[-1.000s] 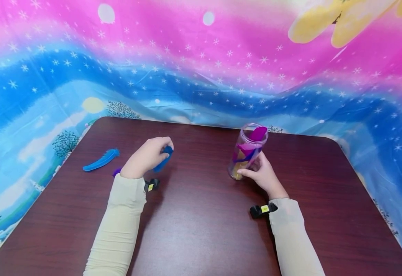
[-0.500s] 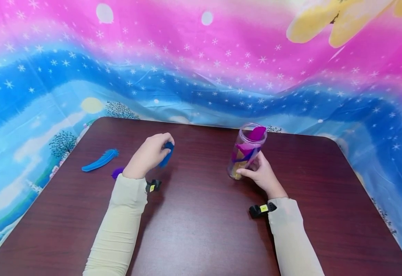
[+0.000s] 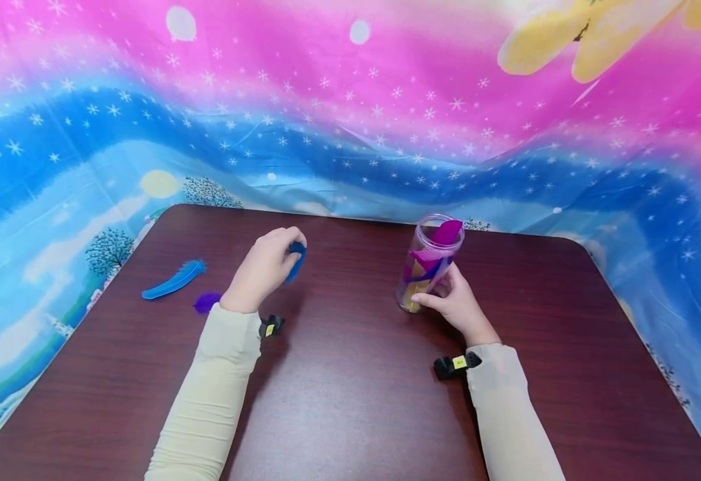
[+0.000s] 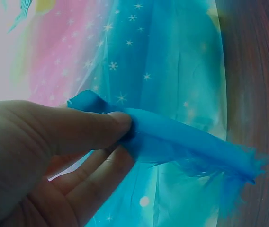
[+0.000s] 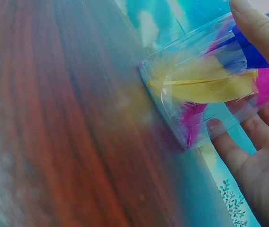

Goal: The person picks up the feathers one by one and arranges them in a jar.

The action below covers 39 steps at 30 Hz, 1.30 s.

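Note:
My left hand (image 3: 266, 267) pinches a blue feather (image 4: 182, 137) between thumb and fingers, held above the table. In the left wrist view its fluffy end points to the right. My right hand (image 3: 455, 304) grips a clear jar (image 3: 406, 294) round its lower part. Inside the jar are a yellow feather (image 5: 210, 86), magenta feathers (image 3: 446, 234) and a dark blue feather (image 5: 262, 42); one magenta feather reaches up to the open rim. The jar's base appears to be at the tabletop, and it leans slightly.
Another blue feather (image 3: 172, 280) lies on the dark wooden table (image 3: 350, 387) at the left. Beside my left wrist lies a purple feather (image 3: 206, 302), partly hidden by the arm. A printed cloth (image 3: 326, 133) hangs behind the table's far edge.
My left hand has moved up and slightly right with the blue feather, leaving more of the purple feather visible. The right hand and jar stay nearly in place.

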{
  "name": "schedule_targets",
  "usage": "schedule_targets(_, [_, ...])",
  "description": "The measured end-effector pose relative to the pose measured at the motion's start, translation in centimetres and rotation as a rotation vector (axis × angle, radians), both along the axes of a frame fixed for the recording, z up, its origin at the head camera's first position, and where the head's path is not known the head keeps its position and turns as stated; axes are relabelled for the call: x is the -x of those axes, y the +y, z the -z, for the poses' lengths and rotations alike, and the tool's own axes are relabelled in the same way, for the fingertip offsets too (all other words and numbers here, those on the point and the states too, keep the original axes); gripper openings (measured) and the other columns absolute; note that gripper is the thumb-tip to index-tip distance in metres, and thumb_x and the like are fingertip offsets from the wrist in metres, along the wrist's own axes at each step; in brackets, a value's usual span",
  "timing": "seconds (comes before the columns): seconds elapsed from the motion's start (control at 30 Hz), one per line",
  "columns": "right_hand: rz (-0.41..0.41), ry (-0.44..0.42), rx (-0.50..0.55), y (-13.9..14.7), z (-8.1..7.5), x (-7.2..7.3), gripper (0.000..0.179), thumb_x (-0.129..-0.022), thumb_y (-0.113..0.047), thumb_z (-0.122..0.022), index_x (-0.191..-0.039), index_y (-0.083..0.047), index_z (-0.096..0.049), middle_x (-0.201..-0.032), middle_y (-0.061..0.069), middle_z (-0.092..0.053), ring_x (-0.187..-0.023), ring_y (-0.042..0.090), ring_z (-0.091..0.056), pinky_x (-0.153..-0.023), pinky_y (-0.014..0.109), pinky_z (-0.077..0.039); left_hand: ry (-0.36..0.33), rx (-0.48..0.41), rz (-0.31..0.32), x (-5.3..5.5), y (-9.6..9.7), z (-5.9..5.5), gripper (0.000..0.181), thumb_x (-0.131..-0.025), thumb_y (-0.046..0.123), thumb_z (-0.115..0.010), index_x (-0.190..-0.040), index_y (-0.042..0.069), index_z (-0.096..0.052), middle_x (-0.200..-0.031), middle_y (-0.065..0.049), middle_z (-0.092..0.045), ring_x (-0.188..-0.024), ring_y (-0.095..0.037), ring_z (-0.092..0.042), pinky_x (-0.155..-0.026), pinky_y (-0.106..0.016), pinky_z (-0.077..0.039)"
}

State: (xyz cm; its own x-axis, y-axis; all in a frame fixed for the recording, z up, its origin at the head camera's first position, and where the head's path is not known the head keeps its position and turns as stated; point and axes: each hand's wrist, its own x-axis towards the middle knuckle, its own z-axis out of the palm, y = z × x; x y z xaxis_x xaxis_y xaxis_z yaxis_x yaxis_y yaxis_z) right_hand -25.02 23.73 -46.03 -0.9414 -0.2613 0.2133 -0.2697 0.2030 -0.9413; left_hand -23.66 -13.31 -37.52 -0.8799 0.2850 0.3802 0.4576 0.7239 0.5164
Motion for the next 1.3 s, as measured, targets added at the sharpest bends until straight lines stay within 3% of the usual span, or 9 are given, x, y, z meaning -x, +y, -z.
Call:
schedule_targets(0.27, [0.008,-0.009,-0.008,-0.1,-0.2,-0.1,0.081,-0.084,0.001,-0.08,-0.151,-0.007,-0.034,-0.148,0.017,-0.048,-0.138,0.041,-0.045,-0.103,0.016,-0.043,0.078,-0.052,-0.033,-0.3,0.7,-0.2,0.013,-0.095,-0.003,-0.066,-0.106,0.005,-0.064,-0.097,-0.012,-0.063,-0.089,-0.027,-0.061,-0.085,-0.044,-0.055])
schedule_targets(0.5, [0.004,-0.024,-0.004,-0.2,-0.2,-0.3,0.08,-0.085,0.002,-0.08,-0.15,-0.006,-0.034,-0.149,0.023,-0.046,-0.138,0.043,-0.045,-0.103,0.016,-0.043,0.152,-0.134,-0.069,-0.7,1.3,-0.4,0.013,-0.095,-0.003,-0.067,-0.105,0.005,-0.066,-0.098,-0.012,-0.065,-0.089,-0.027,-0.062,-0.084,-0.044,-0.055])
schedule_targets(0.83, [0.015,-0.035,-0.008,-0.2,-0.5,-0.4,0.081,-0.085,0.002,-0.08,-0.151,-0.007,-0.034,-0.149,0.018,-0.048,-0.137,0.036,-0.048,-0.104,0.016,-0.042,0.297,-0.253,-0.104,-0.6,2.4,-0.2,0.01,-0.094,-0.002,-0.07,-0.101,0.004,-0.067,-0.09,-0.011,-0.063,-0.079,-0.024,-0.057,-0.07,-0.037,-0.052])
schedule_targets(1.0, [0.016,-0.029,-0.018,-0.2,-0.6,-0.4,0.08,-0.084,0.001,-0.08,-0.15,-0.006,-0.035,-0.147,0.017,-0.049,-0.136,0.036,-0.049,-0.104,0.017,-0.043,0.309,-0.301,-0.117,-0.7,3.2,-0.1,0.01,-0.093,-0.003,-0.07,-0.101,0.003,-0.067,-0.094,-0.013,-0.065,-0.083,-0.025,-0.062,-0.073,-0.039,-0.057])
schedule_targets(1.3, [0.013,-0.023,-0.02,-0.2,-0.3,-0.5,0.08,-0.086,0.001,-0.079,-0.151,-0.007,-0.035,-0.147,0.017,-0.049,-0.134,0.029,-0.051,-0.103,0.017,-0.043,0.289,-0.346,-0.083,-0.9,4.4,-0.1,0.011,-0.093,-0.001,-0.071,-0.101,0.004,-0.067,-0.096,-0.012,-0.066,-0.086,-0.025,-0.067,-0.076,-0.039,-0.06])
